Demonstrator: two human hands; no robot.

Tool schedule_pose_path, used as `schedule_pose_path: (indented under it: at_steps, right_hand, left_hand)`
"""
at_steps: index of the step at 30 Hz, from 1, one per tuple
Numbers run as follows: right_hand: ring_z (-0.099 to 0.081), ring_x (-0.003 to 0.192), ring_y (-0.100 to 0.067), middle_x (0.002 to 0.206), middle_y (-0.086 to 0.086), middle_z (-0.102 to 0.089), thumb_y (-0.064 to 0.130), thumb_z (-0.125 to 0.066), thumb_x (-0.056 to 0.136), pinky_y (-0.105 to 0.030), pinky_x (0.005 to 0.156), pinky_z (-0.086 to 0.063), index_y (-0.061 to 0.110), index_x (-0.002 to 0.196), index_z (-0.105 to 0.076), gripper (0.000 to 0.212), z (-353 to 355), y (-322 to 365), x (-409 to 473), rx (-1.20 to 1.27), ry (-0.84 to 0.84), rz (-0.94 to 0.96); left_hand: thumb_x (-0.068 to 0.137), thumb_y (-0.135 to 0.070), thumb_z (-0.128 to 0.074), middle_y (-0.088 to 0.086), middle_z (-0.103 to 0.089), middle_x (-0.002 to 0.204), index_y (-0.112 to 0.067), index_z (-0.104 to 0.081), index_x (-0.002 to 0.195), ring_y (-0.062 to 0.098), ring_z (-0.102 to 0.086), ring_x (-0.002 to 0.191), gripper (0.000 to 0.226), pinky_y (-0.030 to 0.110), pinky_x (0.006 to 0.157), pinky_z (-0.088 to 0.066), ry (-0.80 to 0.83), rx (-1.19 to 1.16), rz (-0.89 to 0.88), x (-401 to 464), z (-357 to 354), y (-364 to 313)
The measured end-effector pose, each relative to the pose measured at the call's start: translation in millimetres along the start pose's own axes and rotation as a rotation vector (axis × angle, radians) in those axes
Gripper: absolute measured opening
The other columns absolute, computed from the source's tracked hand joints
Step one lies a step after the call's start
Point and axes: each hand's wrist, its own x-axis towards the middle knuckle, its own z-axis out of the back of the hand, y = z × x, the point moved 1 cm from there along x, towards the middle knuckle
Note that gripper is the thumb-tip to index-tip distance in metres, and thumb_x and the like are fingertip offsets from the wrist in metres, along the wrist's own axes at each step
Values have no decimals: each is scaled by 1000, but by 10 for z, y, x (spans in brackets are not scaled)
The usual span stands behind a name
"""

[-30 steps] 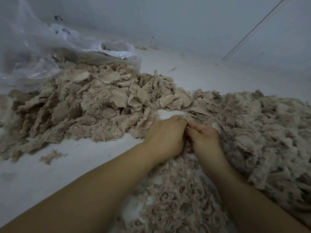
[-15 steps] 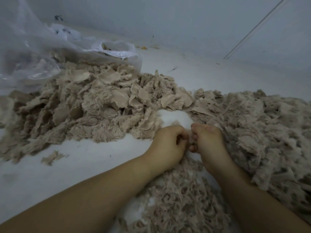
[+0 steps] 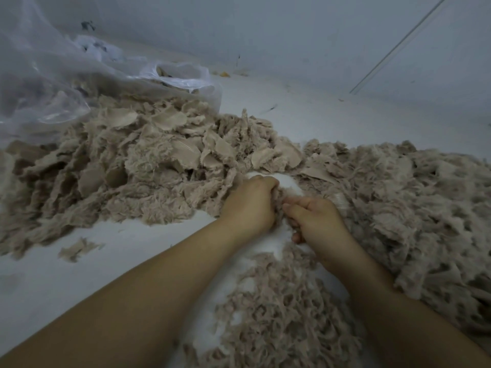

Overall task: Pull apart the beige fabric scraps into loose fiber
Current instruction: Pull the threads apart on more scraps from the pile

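A big heap of beige fabric scraps (image 3: 138, 166) lies on the white surface at the left. Shredded loose fiber (image 3: 414, 208) is piled at the right, and more loose fiber (image 3: 276, 314) lies between my forearms. My left hand (image 3: 249, 205) and my right hand (image 3: 316, 221) meet in the middle, fingers curled. Both grip one small beige scrap (image 3: 279, 201) between them; most of it is hidden by the fingers.
A clear plastic bag (image 3: 53, 83) with more scraps lies at the back left. A single small scrap (image 3: 77, 249) lies alone on the white surface (image 3: 79, 288) at the left. A grey wall (image 3: 292, 35) rises close behind the piles.
Both hands stayed together over the gap between the piles. The left hand shifted slightly up and away, the right hand drew back toward me, stretching the scrap between them.
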Motion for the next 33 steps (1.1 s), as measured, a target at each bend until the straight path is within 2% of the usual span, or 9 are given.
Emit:
schedule_pose_path:
  at_steps: [5, 8, 11, 14, 18, 20, 23, 29, 33]
  right_hand:
    - [-45, 39, -2, 44, 11, -45, 10, -58, 95, -20, 40, -43, 10, 83, -71, 17, 7, 3, 11, -2, -27, -38]
    - [-44, 38, -4, 44, 11, -44, 9, -55, 95, -23, 39, -43, 8, 81, -68, 19, 11, 8, 12, 1, -26, -57]
    - [-42, 37, -5, 43, 10, -43, 6, -50, 95, -23, 40, -42, 13, 71, -60, 27, 3, 22, 14, -2, -21, -67]
    - [-44, 39, -4, 45, 11, -44, 7, -51, 95, -24, 40, -42, 13, 75, -61, 24, 3, 14, -2, -6, -19, -42]
    - [-44, 46, -6, 54, 6, -44, 29, -57, 96, -22, 41, -41, 14, 76, -68, 27, 15, 4, -81, 78, -38, 60]
    - [-45, 46, -7, 55, 3, -50, 30, -61, 94, -21, 41, -40, 8, 78, -70, 29, 20, 12, -99, 101, -47, 67]
    - [-44, 40, -6, 55, 4, -60, 16, -65, 93, -18, 38, -37, 18, 81, -75, 16, 17, 26, -100, 125, -89, 67]
    - [-41, 43, -9, 61, -8, -58, 18, -67, 92, -19, 40, -36, 12, 78, -75, 17, 18, 17, -126, 127, -56, 113]
    - [-42, 47, -9, 59, -1, -59, 16, -64, 95, -18, 41, -37, 22, 72, -77, 27, 5, 27, -146, 144, -46, 117]
  left_hand:
    - [89, -4, -57, 4, -67, 97, -13, -67, 103, 22, -63, 90, 20, 36, 78, -54, -53, -84, 47, 0, -52, 83]
    - [91, -4, -62, -5, -61, 76, -15, -66, 91, 5, -58, 65, 12, 13, 57, -45, -145, -439, 86, -61, -8, 89]
    - [94, -5, -61, -6, -58, 53, -20, -66, 85, 9, -48, 40, 19, 20, 40, -40, -157, -796, 133, -175, 71, 114]
    - [93, 0, -61, 7, -61, 61, -15, -64, 90, 18, -52, 42, 15, 24, 39, -41, -116, -917, 113, -217, 107, 101]
    - [89, 9, -61, 17, -62, 85, -4, -60, 101, 24, -63, 54, 17, 29, 42, -50, -36, -967, 181, -203, 34, 66]
    - [90, 8, -61, 19, -63, 78, 0, -59, 101, 28, -64, 55, 14, 31, 44, -52, -13, -1040, 183, -204, 2, 53]
    - [94, 1, -59, 21, -62, 67, 5, -59, 96, 27, -61, 49, 4, 30, 43, -50, -8, -1101, 221, -214, -10, 51]
    - [95, -30, -62, 27, -60, 63, 0, -57, 90, 31, -57, 45, 31, 30, 41, -45, -2, -1100, 244, -182, -4, 63]
    - [96, -19, -61, 20, -54, 54, -6, -61, 73, 25, -49, 38, 27, 26, 36, -39, -37, -1076, 270, -173, -39, 85]
